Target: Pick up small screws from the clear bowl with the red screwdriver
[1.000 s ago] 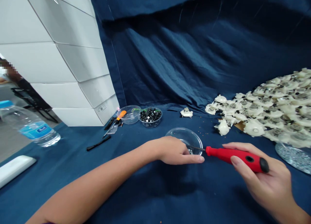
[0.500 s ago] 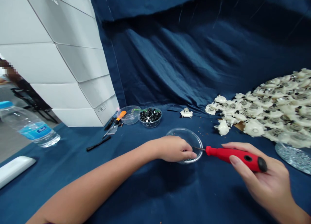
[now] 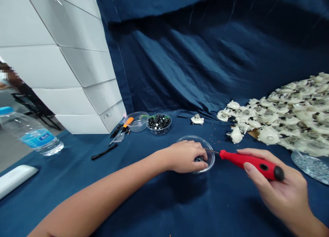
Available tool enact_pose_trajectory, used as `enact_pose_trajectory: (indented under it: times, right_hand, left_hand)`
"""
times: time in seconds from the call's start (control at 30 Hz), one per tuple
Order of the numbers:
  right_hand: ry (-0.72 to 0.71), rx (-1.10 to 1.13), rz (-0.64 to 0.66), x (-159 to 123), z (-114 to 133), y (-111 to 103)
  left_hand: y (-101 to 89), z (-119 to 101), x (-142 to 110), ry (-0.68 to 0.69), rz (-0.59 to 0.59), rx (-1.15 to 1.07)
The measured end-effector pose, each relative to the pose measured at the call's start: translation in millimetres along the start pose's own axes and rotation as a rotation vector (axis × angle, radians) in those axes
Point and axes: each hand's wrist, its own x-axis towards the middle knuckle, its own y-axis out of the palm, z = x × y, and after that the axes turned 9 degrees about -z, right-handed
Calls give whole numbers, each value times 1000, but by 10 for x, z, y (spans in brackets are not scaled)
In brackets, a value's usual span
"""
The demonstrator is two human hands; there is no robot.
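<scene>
My right hand is wrapped round the red handle of a screwdriver with a black end cap. Its thin metal shaft points left, and the tip reaches over the rim of a clear plastic bowl. Small shiny metal pieces, too small to name surely, lie in this bowl. Reaching in from the left, my left hand is bent down over the bowl. Its thumb and fingers are a little apart, with the metal pieces showing between them; the other fingertips are partly hidden.
A tub of black parts stands behind, beside a clear lid and an orange-handled tool. Cream plastic housings are heaped at right, near a container of metal pieces. White boxes and a water bottle stand left.
My left thumb and fingers have parted slightly inside the bowl, showing more of the metal pieces. The screwdriver has shifted slightly right, its tip raised a little.
</scene>
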Motion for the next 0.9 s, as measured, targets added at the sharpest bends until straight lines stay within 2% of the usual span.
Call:
enact_pose_trajectory:
  times: [0.53, 0.7, 0.9]
  right_hand:
    - [3, 33, 28, -1, -16, 18]
    - [36, 50, 45, -16, -35, 23]
    - [11, 37, 48, -5, -26, 19]
  left_hand:
    - [47, 1, 6, -8, 3, 9]
    - [43, -1, 2, -18, 19, 27]
    - [18, -23, 15, -23, 61, 77]
